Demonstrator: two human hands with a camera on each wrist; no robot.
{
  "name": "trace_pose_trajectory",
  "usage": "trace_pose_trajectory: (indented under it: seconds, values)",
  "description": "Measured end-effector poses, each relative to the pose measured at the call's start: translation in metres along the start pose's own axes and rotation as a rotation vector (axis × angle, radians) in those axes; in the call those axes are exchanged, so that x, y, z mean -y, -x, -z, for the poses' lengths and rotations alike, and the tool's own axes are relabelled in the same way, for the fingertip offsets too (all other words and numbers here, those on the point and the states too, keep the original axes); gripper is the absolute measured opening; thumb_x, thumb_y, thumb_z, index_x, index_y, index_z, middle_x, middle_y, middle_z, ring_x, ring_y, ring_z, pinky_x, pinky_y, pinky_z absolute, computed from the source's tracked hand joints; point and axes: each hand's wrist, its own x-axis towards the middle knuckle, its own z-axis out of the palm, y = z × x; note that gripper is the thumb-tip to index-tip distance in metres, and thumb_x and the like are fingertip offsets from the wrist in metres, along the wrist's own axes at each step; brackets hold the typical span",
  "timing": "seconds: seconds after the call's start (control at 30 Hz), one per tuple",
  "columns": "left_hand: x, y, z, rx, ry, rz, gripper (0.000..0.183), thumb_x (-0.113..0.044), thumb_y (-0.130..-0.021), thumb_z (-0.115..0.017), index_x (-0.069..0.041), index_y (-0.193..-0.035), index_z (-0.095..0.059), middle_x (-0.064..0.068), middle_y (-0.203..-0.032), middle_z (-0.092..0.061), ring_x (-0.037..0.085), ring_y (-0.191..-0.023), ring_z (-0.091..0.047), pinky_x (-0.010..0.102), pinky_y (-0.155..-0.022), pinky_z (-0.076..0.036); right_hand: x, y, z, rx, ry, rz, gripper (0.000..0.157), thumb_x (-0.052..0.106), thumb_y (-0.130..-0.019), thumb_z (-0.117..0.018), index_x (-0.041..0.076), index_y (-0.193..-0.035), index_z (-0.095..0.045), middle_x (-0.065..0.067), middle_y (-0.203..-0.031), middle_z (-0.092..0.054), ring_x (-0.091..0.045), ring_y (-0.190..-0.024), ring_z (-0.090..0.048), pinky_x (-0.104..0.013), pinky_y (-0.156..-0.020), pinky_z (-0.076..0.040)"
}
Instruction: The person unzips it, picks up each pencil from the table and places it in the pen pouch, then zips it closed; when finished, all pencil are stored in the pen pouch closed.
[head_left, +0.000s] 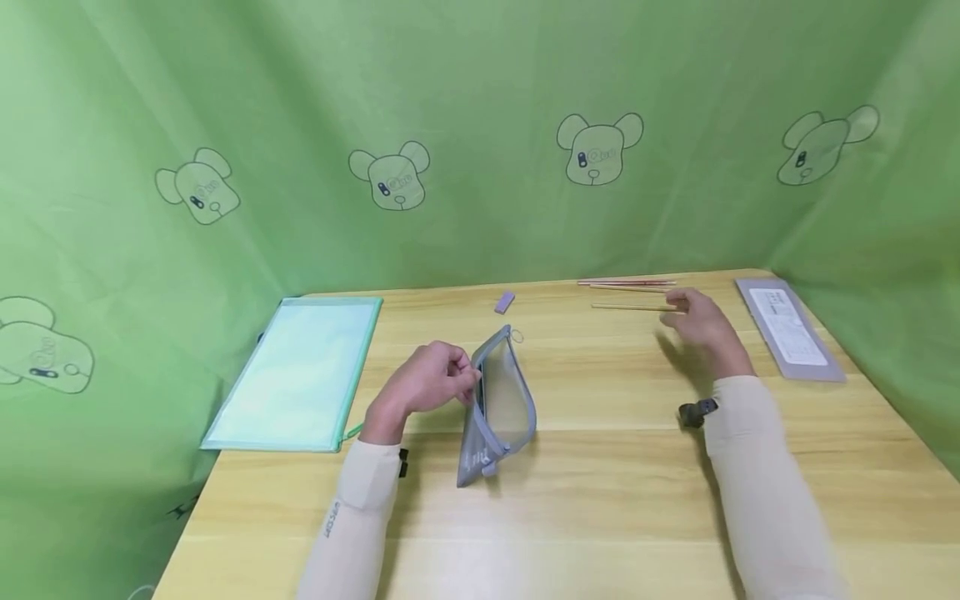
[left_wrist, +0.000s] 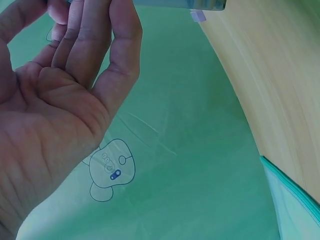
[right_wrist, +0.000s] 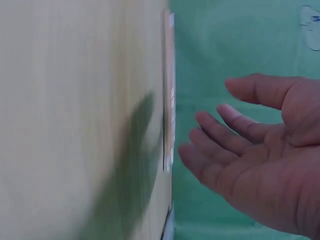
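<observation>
My left hand (head_left: 435,377) pinches the rim of a grey mesh zip pouch (head_left: 480,446), which stands on edge with its mouth gaping. In the left wrist view, the fingers (left_wrist: 90,45) curl toward a pouch edge (left_wrist: 200,4) at the top. Over at the right, my right hand (head_left: 701,325) hovers near thin, pencil-like wooden sticks (head_left: 626,307). Its fingers are parted and slightly bent, with nothing between them in the right wrist view, where the hand (right_wrist: 260,145) is apart from the sticks (right_wrist: 169,95). A reddish stick (head_left: 600,282) lies behind the wooden ones.
A mint-edged zip folder (head_left: 300,375) lies flat at the left of the wooden table (head_left: 600,500). Behind the pouch is a small purple eraser-like block (head_left: 505,302). A grey flat packet with a white label (head_left: 791,329) lies at the right. Green curtains (head_left: 480,67) surround the table.
</observation>
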Motion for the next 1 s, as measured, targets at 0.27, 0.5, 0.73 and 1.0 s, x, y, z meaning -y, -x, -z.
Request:
trace_pose_trajectory:
  seconds: [0.27,0.5,0.73,1.0]
  values:
    - [0.003,0.001,-0.003,0.018,-0.006,-0.018,0.02,-0.018,-0.105,-0.068,-0.008,-0.088,-0.073,0.004,-0.082,-0.079,0.034,-0.087,-0.081,0.026,-0.066,-0.049,-0.016,-0.02,0.013,-0.062,0.301,0.015,0.072,0.008,-0.102,-0.052,-0.004,-0.166,-0.021,-0.042,-0.164,-0.03,-0.068,-0.149,-0.028,-0.077,-0.122,-0.023]
    - [0.004,0.001,-0.005,0.022,-0.002,-0.027,0.021,-0.018,-0.105,-0.068,-0.008,-0.087,-0.073,0.005,-0.081,-0.079,0.037,-0.087,-0.081,0.026,-0.063,-0.047,-0.021,-0.03,0.011,-0.027,0.465,-0.007,0.049,0.001,-0.095,-0.049,-0.008,-0.143,-0.048,-0.039,-0.147,-0.05,-0.063,-0.135,-0.045,-0.076,-0.115,-0.035]
    - [0.003,0.0,-0.003,0.018,-0.005,-0.029,0.02,-0.017,-0.105,-0.068,-0.009,-0.088,-0.073,0.004,-0.081,-0.079,0.038,-0.087,-0.081,0.026,-0.063,-0.046,-0.017,-0.023,0.001,-0.015,0.381,0.048,0.038,0.004,-0.095,-0.061,-0.008,-0.13,-0.059,-0.032,-0.127,-0.062,-0.049,-0.116,-0.059,-0.061,-0.101,-0.049]
    - [0.004,-0.002,-0.001,0.02,0.003,-0.012,0.018,-0.017,-0.105,-0.068,-0.008,-0.09,-0.073,0.005,-0.083,-0.078,0.038,-0.089,-0.081,0.027,-0.066,-0.051,-0.007,-0.008,-0.022,0.126,0.208,0.103,0.045,0.01,-0.095,-0.075,-0.012,-0.131,-0.06,-0.018,-0.112,-0.064,-0.021,-0.097,-0.059,-0.026,-0.084,-0.049]
